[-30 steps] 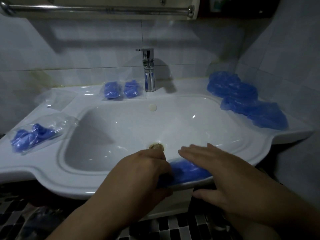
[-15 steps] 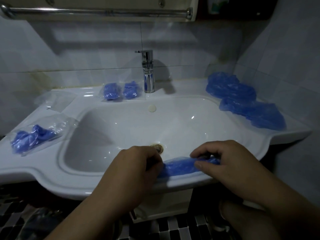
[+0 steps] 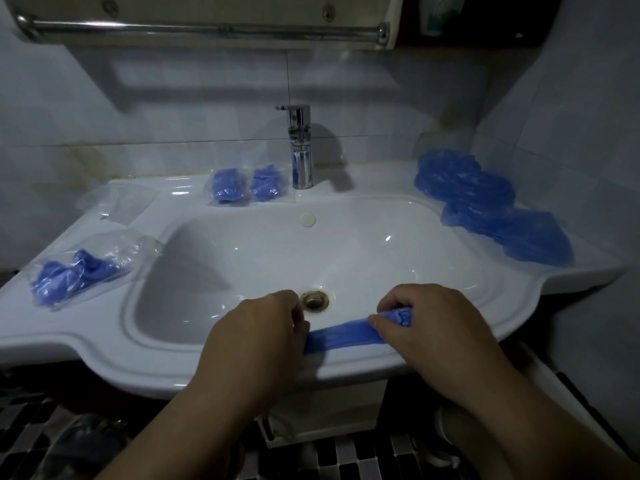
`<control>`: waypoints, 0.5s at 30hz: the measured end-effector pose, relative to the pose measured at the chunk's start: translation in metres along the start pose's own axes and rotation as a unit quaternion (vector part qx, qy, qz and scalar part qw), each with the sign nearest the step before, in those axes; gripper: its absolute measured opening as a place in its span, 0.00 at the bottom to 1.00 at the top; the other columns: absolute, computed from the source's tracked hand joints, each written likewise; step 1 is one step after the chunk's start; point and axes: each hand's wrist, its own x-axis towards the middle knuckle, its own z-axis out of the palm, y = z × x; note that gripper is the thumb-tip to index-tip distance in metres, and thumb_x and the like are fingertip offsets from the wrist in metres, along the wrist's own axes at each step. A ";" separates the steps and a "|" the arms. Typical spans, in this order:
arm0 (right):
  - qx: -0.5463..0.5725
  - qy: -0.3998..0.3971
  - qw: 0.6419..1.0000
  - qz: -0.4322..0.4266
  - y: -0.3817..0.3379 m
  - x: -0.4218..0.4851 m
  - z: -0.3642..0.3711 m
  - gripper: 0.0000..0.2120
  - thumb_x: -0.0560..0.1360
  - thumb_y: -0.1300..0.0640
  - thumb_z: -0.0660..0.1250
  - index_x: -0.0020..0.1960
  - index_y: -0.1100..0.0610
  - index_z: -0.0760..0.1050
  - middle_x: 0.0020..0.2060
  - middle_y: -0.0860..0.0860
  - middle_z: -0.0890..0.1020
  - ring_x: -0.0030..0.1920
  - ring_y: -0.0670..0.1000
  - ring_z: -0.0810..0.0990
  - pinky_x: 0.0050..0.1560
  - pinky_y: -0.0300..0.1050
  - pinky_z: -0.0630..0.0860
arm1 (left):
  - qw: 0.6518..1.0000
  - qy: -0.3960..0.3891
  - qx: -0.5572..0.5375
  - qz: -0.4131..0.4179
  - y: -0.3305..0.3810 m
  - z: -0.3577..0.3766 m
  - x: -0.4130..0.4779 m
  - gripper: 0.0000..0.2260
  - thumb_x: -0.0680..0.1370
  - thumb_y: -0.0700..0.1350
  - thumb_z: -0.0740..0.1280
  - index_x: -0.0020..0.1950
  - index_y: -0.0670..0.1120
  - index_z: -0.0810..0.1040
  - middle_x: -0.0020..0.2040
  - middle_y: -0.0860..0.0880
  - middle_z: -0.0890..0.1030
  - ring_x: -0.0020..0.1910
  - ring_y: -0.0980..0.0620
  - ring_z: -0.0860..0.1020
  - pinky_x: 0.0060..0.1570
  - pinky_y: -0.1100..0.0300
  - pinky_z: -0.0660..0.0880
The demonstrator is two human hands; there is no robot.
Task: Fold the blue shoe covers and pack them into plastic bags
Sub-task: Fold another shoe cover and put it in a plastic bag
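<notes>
A blue shoe cover (image 3: 346, 336), folded into a narrow strip, lies along the front rim of the white sink (image 3: 138, 368). My left hand (image 3: 256, 337) grips its left end, which is hidden under my fingers. My right hand (image 3: 429, 327) pinches the right end, where the strip is bunched between thumb and curled fingers. A heap of loose blue shoe covers (image 3: 485, 206) lies on the right ledge. A plastic bag with a blue cover inside (image 3: 76, 275) rests on the left ledge. Two more packed bags (image 3: 247, 185) sit left of the tap. An empty plastic bag (image 3: 117, 202) lies at the back left.
A chrome tap (image 3: 299, 147) stands at the back of the basin, and the drain (image 3: 315, 301) sits just beyond my hands. A metal rail (image 3: 207, 29) runs overhead. Tiled walls close in behind and on the right. Dark mosaic floor (image 3: 346, 459) shows below.
My right hand went from lying flat on the cover to pinching its right end. The cover has been drawn out into a longer, narrower strip between my hands.
</notes>
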 end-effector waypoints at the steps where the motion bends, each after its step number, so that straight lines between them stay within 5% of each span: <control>1: 0.000 -0.005 1.000 0.001 0.000 0.000 0.000 0.09 0.75 0.43 0.69 0.48 0.48 0.80 0.43 0.43 0.82 0.43 0.44 0.79 0.49 0.39 0.77 | 1.000 -0.010 0.019 0.002 -0.004 -0.002 0.001 0.08 0.80 0.56 0.61 0.48 0.53 0.75 0.41 0.53 0.80 0.42 0.53 0.78 0.42 0.57 0.74; 6: 0.001 -0.013 1.000 0.002 -0.002 -0.001 -0.002 0.08 0.75 0.44 0.69 0.48 0.47 0.80 0.43 0.43 0.82 0.44 0.44 0.79 0.51 0.40 0.78 | 0.988 -0.085 0.128 -0.002 -0.040 -0.011 0.010 0.15 0.81 0.58 0.54 0.50 0.51 0.75 0.50 0.50 0.78 0.52 0.47 0.77 0.51 0.54 0.74; 9: 0.006 -0.011 1.000 0.006 -0.002 -0.001 -0.004 0.07 0.74 0.44 0.70 0.47 0.47 0.80 0.42 0.43 0.82 0.43 0.44 0.79 0.49 0.40 0.77 | 0.984 -0.059 0.168 0.006 -0.049 -0.012 0.010 0.10 0.81 0.55 0.55 0.52 0.53 0.74 0.50 0.51 0.74 0.54 0.47 0.75 0.52 0.52 0.75; 13: 0.009 -0.007 1.000 0.008 -0.003 -0.001 -0.004 0.06 0.74 0.45 0.71 0.44 0.47 0.80 0.41 0.43 0.82 0.42 0.44 0.79 0.48 0.41 0.78 | 0.985 0.105 -0.009 0.137 -0.027 -0.009 0.005 0.11 0.79 0.45 0.60 0.58 0.56 0.76 0.55 0.55 0.76 0.55 0.53 0.75 0.53 0.57 0.73; 15: 0.000 -0.013 1.000 0.011 -0.003 -0.001 -0.004 0.05 0.74 0.45 0.71 0.44 0.46 0.80 0.40 0.43 0.82 0.41 0.44 0.79 0.47 0.40 0.78 | 0.967 0.069 -0.088 0.230 -0.006 -0.012 -0.004 0.16 0.79 0.53 0.56 0.64 0.55 0.75 0.62 0.57 0.76 0.60 0.58 0.73 0.61 0.66 0.68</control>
